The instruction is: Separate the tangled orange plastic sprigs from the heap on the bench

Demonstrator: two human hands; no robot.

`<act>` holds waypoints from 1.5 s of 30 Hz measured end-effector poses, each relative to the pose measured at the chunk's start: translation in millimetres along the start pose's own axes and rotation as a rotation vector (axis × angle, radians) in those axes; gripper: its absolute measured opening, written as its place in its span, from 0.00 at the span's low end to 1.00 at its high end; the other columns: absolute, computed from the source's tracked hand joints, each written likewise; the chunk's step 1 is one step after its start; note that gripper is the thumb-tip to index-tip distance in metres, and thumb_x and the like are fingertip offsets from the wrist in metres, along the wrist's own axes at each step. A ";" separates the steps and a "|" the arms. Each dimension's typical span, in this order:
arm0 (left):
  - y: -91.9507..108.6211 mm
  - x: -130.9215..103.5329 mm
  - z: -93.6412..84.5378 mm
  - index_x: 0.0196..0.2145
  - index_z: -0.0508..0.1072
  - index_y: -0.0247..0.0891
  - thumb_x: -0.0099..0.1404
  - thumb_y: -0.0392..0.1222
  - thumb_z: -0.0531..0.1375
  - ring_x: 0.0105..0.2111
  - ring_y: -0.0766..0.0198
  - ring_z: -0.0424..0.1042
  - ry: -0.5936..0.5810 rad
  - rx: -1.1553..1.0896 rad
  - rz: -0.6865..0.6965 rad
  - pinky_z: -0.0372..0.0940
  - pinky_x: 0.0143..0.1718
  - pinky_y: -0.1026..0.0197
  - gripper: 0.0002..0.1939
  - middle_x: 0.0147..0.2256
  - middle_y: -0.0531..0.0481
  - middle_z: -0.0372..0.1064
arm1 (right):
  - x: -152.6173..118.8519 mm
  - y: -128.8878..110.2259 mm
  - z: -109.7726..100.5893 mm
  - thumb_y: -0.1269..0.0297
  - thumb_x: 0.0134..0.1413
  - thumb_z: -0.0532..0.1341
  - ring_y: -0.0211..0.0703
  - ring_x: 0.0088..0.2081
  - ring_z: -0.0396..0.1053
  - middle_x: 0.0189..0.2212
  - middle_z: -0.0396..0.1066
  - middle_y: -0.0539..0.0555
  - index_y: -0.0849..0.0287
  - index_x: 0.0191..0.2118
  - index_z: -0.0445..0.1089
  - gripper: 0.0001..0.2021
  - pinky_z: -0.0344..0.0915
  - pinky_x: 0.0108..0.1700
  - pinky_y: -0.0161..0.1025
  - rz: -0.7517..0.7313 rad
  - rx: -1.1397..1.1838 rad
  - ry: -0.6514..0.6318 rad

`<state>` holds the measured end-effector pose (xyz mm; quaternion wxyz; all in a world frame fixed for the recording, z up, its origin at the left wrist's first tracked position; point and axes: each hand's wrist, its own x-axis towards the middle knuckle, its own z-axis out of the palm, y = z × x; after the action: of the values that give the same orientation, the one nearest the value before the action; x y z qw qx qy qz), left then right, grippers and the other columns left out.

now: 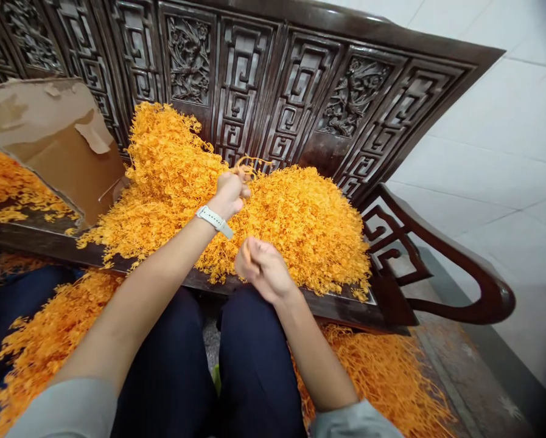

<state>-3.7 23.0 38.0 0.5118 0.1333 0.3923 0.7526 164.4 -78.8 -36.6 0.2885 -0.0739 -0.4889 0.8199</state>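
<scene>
My left hand [231,190], with a pale watch strap at the wrist, is over the middle of the heaped curly orange pieces [309,225] on the bench seat. Its fingers are closed on a thin orange strand [258,160] that sticks out past them. Lower and to the right, my right hand [268,266] is closed above my knee, at the seat's front edge. A small orange piece [248,250] shows between its thumb and fingers, partly hidden and blurred. The two hands are apart.
A carved dark wooden bench back [273,91] rises behind the heap, with an armrest [473,304] at right. A torn cardboard sheet [67,152] leans at left. Long orange strands [382,377] lie on the floor at right. Another person's dark-clad leg [30,295] shows at left.
</scene>
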 end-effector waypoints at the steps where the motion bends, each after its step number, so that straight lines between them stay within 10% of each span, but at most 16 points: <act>1: 5.1 4.8 -4.8 0.32 0.62 0.38 0.64 0.17 0.49 0.15 0.78 0.48 0.012 -0.026 0.043 0.42 0.17 0.72 0.16 0.23 0.58 0.60 | -10.7 -3.7 7.4 0.49 0.67 0.66 0.35 0.18 0.52 0.17 0.59 0.45 0.54 0.26 0.70 0.21 0.53 0.24 0.36 0.049 -0.053 -0.191; 3: 15.7 12.7 -15.9 0.32 0.61 0.39 0.63 0.16 0.49 0.15 0.78 0.47 0.022 -0.065 0.098 0.42 0.18 0.72 0.17 0.23 0.59 0.60 | -27.0 -15.5 13.5 0.49 0.66 0.67 0.38 0.20 0.66 0.21 0.72 0.49 0.52 0.29 0.77 0.17 0.64 0.24 0.36 0.069 -0.259 -0.590; 5: 22.7 15.8 -24.9 0.32 0.62 0.39 0.62 0.17 0.50 0.15 0.78 0.45 -0.052 -0.046 0.089 0.41 0.17 0.72 0.16 0.24 0.58 0.61 | -31.3 -30.9 4.4 0.47 0.68 0.65 0.37 0.22 0.72 0.24 0.77 0.48 0.50 0.31 0.80 0.17 0.71 0.26 0.33 -0.117 -0.540 -0.615; 8: 22.3 9.6 -27.3 0.34 0.67 0.38 0.64 0.19 0.54 0.15 0.78 0.46 -0.248 0.073 0.089 0.42 0.18 0.72 0.14 0.25 0.56 0.65 | -15.7 -49.9 -30.7 0.48 0.75 0.54 0.33 0.23 0.69 0.23 0.75 0.47 0.56 0.34 0.78 0.24 0.73 0.26 0.29 -0.440 -0.728 -0.041; 13: 9.0 -16.5 -10.4 0.35 0.74 0.38 0.72 0.25 0.59 0.15 0.77 0.47 -0.405 0.338 0.136 0.43 0.19 0.71 0.11 0.23 0.54 0.65 | 20.2 -49.6 -69.7 0.51 0.57 0.73 0.35 0.32 0.70 0.41 0.75 0.52 0.52 0.52 0.75 0.21 0.71 0.33 0.34 -0.455 -0.491 0.767; 22: -4.7 -38.4 0.2 0.34 0.79 0.35 0.72 0.28 0.65 0.15 0.77 0.53 -0.584 0.546 0.138 0.42 0.19 0.67 0.08 0.24 0.48 0.70 | 35.1 -44.4 -52.5 0.49 0.58 0.72 0.35 0.25 0.66 0.27 0.72 0.46 0.54 0.40 0.71 0.17 0.65 0.31 0.37 -0.418 -0.425 0.588; 32: 6.2 -23.9 -16.9 0.33 0.80 0.36 0.70 0.31 0.67 0.22 0.71 0.71 -0.683 0.647 0.179 0.63 0.25 0.68 0.05 0.27 0.44 0.78 | -20.1 -55.8 -67.2 0.60 0.63 0.72 0.37 0.27 0.69 0.29 0.74 0.47 0.52 0.37 0.73 0.08 0.64 0.30 0.38 -0.574 -0.511 0.583; 37: 23.7 -27.1 -23.8 0.47 0.83 0.34 0.61 0.34 0.75 0.50 0.56 0.83 -0.879 0.558 0.071 0.75 0.50 0.60 0.15 0.47 0.34 0.83 | -73.2 -90.9 -77.6 0.53 0.48 0.79 0.38 0.25 0.65 0.27 0.69 0.49 0.46 0.30 0.77 0.12 0.63 0.25 0.41 -0.616 -0.476 0.624; 40: 29.2 -24.0 -28.4 0.47 0.83 0.34 0.64 0.36 0.74 0.47 0.57 0.84 -0.824 0.429 0.047 0.76 0.51 0.58 0.14 0.50 0.35 0.82 | -102.8 -116.3 -95.8 0.36 0.40 0.76 0.40 0.23 0.61 0.24 0.68 0.48 0.34 0.23 0.76 0.15 0.55 0.19 0.42 -1.059 -0.243 0.922; 42: 30.2 -15.9 -35.4 0.46 0.83 0.35 0.69 0.39 0.71 0.40 0.61 0.84 -0.740 0.430 0.050 0.78 0.46 0.60 0.10 0.47 0.37 0.82 | -115.4 -128.4 -107.1 0.39 0.57 0.68 0.38 0.26 0.66 0.31 0.75 0.44 0.25 0.27 0.78 0.09 0.60 0.20 0.42 -1.445 -0.044 1.218; 45: 29.4 0.4 -52.6 0.48 0.83 0.34 0.73 0.42 0.67 0.36 0.63 0.82 -0.674 0.598 -0.020 0.77 0.40 0.62 0.10 0.48 0.34 0.82 | -127.3 -131.6 -116.9 0.59 0.70 0.63 0.33 0.25 0.66 0.36 0.76 0.44 0.36 0.31 0.80 0.14 0.65 0.22 0.36 -1.441 0.560 1.163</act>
<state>-55.1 -5.5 24.7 0.5572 0.5093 0.4051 0.5158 369.0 -12.7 -5.6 0.9262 -0.0790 0.0155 0.3684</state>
